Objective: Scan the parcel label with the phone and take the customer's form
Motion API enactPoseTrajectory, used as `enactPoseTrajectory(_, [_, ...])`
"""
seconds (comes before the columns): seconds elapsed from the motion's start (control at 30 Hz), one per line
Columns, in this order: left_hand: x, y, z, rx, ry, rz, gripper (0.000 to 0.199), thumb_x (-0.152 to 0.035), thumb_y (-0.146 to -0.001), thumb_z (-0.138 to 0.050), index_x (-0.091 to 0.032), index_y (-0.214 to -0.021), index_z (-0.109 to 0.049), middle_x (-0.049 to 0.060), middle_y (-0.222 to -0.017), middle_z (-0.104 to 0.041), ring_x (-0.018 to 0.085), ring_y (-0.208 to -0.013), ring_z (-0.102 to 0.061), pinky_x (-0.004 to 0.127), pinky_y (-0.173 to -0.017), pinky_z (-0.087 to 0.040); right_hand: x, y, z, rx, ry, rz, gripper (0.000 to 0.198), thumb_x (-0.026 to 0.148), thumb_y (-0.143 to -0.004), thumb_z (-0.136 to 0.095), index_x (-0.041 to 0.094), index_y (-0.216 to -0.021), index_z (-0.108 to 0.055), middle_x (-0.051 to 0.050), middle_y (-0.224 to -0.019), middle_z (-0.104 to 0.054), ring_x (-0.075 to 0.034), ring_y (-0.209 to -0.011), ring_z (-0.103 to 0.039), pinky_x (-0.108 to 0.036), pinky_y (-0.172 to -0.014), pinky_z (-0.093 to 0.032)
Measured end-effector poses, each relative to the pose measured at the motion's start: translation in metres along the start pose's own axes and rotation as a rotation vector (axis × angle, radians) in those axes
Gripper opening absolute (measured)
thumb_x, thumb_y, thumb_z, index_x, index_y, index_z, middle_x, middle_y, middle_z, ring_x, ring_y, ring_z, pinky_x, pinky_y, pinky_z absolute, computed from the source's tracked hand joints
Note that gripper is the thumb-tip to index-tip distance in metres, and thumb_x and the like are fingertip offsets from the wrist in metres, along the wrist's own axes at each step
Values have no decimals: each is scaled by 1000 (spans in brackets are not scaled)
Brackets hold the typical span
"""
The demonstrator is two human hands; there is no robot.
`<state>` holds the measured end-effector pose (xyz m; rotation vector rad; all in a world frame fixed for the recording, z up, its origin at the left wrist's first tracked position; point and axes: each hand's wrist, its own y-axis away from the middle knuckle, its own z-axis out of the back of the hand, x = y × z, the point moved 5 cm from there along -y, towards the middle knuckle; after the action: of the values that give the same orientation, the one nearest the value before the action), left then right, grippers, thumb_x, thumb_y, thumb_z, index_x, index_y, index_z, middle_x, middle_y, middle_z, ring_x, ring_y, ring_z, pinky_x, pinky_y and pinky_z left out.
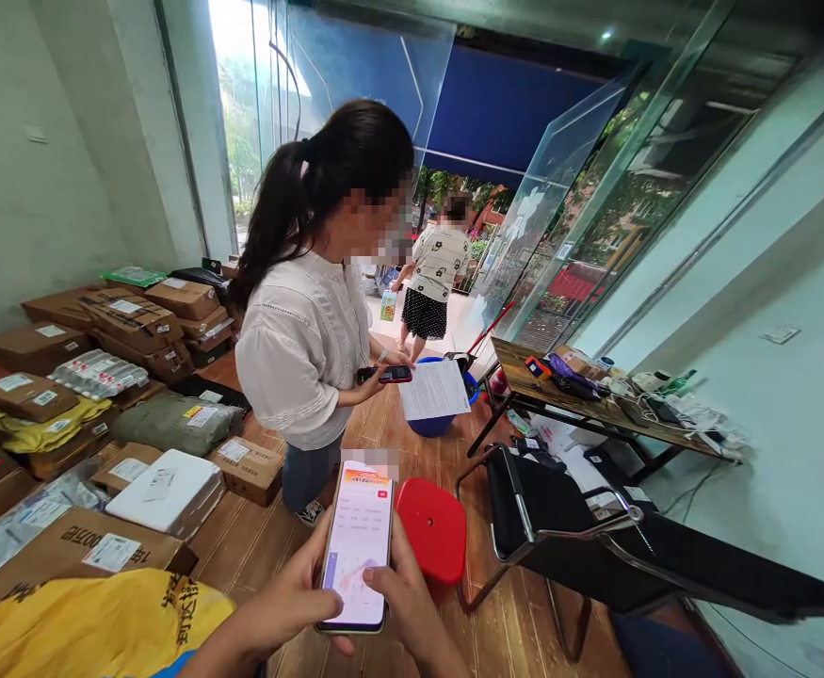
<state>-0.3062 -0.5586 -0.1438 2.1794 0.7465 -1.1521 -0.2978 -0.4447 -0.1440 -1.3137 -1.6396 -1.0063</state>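
Observation:
I hold a smartphone (355,546) with a lit screen in both hands, low in the middle of the view. My left hand (291,593) cups its left edge and underside. My right hand (408,603) grips its right edge, thumb resting on the screen. Just beyond the phone stands a person in a white blouse (298,348), who holds a dark phone (390,374) and a sheet of paper (436,389).
Many parcels and cardboard boxes (136,320) cover the floor on the left, with a yellow bag (87,626) nearest me. A red stool (434,527), a black folding chair (559,527) and a cluttered wooden table (595,405) stand to the right. Another person (436,282) stands in the doorway.

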Motion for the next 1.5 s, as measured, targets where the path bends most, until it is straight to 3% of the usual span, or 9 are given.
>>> enactPoseTrajectory(0.27, [-12,5,-4,87,126,50,101,-13,-58,-47,-32,-145,1,7,-126,-53,26,-96,-59,32,-63,-56,-2,-1,1,-10,0,1,57,24,-61,-60,22,-117,-49,-3,-100,-67,-21,-85,-58,-33,-71,-45])
enactPoseTrajectory(0.4, [-8,3,-2,40,125,47,98,-18,-64,-51,-32,-145,2,7,-126,-52,21,-84,-60,31,-59,-56,-1,1,-3,5,15,24,61,33,-66,-68,24,-121,-44,-6,-113,-64,-23,-93,-59,-37,-78,-47])
enactPoseTrajectory(0.6, [5,-4,5,-74,117,35,103,-26,-66,-58,-31,-143,10,10,-114,-58,19,-71,-61,28,-47,-55,1,2,-6,13,-19,13,68,42,-65,-72,24,-124,-44,-6,-111,-65,-24,-96,-59,-36,-78,-48])
enactPoseTrajectory(0.77, [12,-10,6,41,259,3,95,-23,-61,-51,-36,-143,-7,10,-120,-56,28,-81,-64,30,-46,-56,2,3,-3,25,-39,22,64,29,-66,-68,25,-125,-43,-6,-114,-65,-24,-97,-60,-37,-79,-49])
enactPoseTrajectory(0.9, [13,-10,7,-23,282,6,95,-24,-61,-55,-34,-143,-9,11,-120,-55,28,-82,-63,32,-44,-56,3,4,-3,15,-12,20,61,27,-65,-66,25,-123,-45,-6,-120,-62,-23,-96,-60,-35,-78,-49])
enactPoseTrajectory(1.1, [4,-5,2,-187,107,36,91,-44,-80,-57,-31,-144,6,12,-114,-59,18,-63,-60,29,-42,-55,0,5,-3,-18,30,-7,70,41,-63,-73,23,-123,-42,-7,-109,-65,-23,-90,-59,-37,-77,-48])
enactPoseTrajectory(1.27, [7,-5,2,-141,130,19,104,-30,-66,-64,-31,-144,4,8,-106,-62,19,-64,-61,28,-42,-54,-5,4,-2,-15,28,16,75,48,-64,-74,25,-126,-37,-7,-112,-63,-24,-95,-60,-39,-79,-49])
enactPoseTrajectory(1.37, [10,-4,4,-158,94,25,101,-25,-64,-61,-31,-145,-1,7,-100,-62,19,-63,-60,27,-42,-54,-4,4,-2,12,12,42,71,47,-65,-73,24,-123,-42,-6,-109,-65,-25,-97,-59,-38,-81,-49])
enactPoseTrajectory(1.5, [9,-6,3,-126,179,30,97,-25,-58,-56,-30,-144,-11,10,-112,-59,20,-66,-61,30,-42,-56,0,5,-3,10,-29,59,70,44,-64,-75,25,-124,-44,-5,-114,-65,-23,-94,-61,-35,-79,-49])
